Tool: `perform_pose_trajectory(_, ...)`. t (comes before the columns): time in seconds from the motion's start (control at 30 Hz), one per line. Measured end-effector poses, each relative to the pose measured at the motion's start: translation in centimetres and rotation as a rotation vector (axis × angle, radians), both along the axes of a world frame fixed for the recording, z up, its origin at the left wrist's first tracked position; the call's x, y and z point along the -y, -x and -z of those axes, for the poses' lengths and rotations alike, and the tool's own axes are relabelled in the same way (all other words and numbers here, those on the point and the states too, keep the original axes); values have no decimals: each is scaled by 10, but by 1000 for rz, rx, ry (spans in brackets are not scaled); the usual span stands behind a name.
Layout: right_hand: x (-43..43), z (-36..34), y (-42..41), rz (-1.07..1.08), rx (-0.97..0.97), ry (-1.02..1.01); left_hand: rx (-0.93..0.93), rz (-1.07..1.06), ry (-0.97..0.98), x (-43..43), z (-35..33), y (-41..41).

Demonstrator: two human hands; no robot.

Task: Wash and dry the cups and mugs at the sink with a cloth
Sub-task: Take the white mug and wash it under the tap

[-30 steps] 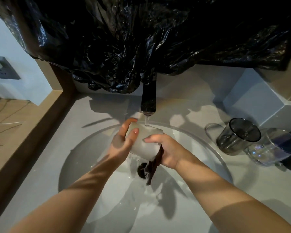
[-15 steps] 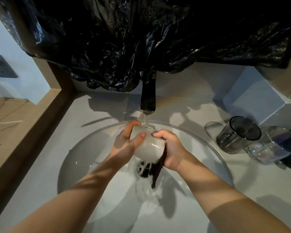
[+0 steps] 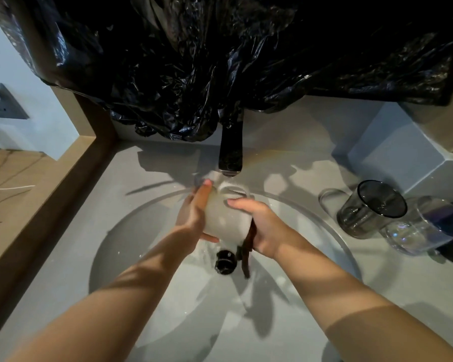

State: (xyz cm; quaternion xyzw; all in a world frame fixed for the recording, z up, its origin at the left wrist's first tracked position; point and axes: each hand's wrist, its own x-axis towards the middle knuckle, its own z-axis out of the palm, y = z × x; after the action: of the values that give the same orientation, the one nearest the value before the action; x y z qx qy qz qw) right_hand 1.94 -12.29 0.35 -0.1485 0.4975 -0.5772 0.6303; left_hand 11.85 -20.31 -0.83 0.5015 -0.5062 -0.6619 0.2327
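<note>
Big black plastic sheet (image 3: 220, 61) hangs over the back wall, draping down over the top of the dark tap (image 3: 230, 152). Below it is the pale bench (image 3: 63, 257), with the round sink (image 3: 131, 244) sunk in the middle. Off to the right on the bench, well clear of the action, a smoky grey glass mug (image 3: 369, 212) touches a clear glass (image 3: 424, 228). Centre stage, the white mug (image 3: 225, 218) is tilted right under the spout, above the drain (image 3: 224, 261), with water splashing at its rim. The left hand (image 3: 194, 215) has its grip curled round the mug's side. The right hand (image 3: 262, 226) closes its grip over the other side, pinning a dark cloth (image 3: 247, 246) that dangles toward the drain.
</note>
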Motion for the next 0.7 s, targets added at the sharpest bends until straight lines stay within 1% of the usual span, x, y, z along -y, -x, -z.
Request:
perform_pose_trajectory(0.03, -1, 0, 4, 19, 105, 5, -5, 45, 155, 2, 5, -2)
perform_pose_trajectory(0.07, -2, -2, 5, 23, 145, 15, -25, 99, 291, 2, 8, -5)
perform_pose_trajectory(0.1, -2, 0, 5, 23, 129, 25, -50, 140, 379, 4, 11, -7)
perform_pose_trajectory(0.13, -2, 3, 2, 30, 75, 21, -72, 155, 405, 4, 10, -9)
perform_pose_trajectory(0.17, -2, 7, 0, 22, -15, 12, -74, 147, 370, 5, 7, -9)
perform_pose_trajectory(0.2, -2, 11, -3, -4, -147, -12, -57, 150, 282, 6, 3, -8)
perform_pose_trajectory(0.23, -2, 17, -5, -88, -318, -36, -21, 174, 149, 8, 1, -8)
perform_pose_trajectory(0.3, -7, 21, -8, -382, -781, -104, 71, 201, -142, 11, 0, -9)
perform_pose_trajectory(0.33, -11, 23, -7, -502, -1027, -117, 114, 188, -252, 12, 0, -10)
perform_pose_trajectory(0.37, -14, 25, -4, -573, -1251, -105, 144, 171, -340, 13, 1, -11)
perform_pose_trajectory(0.4, -17, 23, -3, -603, -1408, -67, 161, 147, -402, 13, 3, -12)
perform_pose_trajectory(0.43, -16, 22, -2, -595, -1489, -11, 165, 123, -439, 13, 5, -13)
perform_pose_trajectory(0.47, -14, 21, -1, -591, -1509, 32, 159, 100, -471, 15, 7, -14)
perform_pose_trajectory(0.53, -3, 14, -2, -625, -1456, 25, 123, 29, -552, 16, 11, -16)
perform_pose_trajectory(0.6, 9, 0, -3, -650, -1323, -52, 36, -62, -666, 16, 16, -18)
perform_pose_trajectory(0.67, 19, -13, 0, -614, -1165, -22, -59, -96, -771, 14, 17, -19)
perform_pose_trajectory(0.7, 21, -18, 1, -609, -1111, 3, -76, -84, -794, 13, 18, -20)
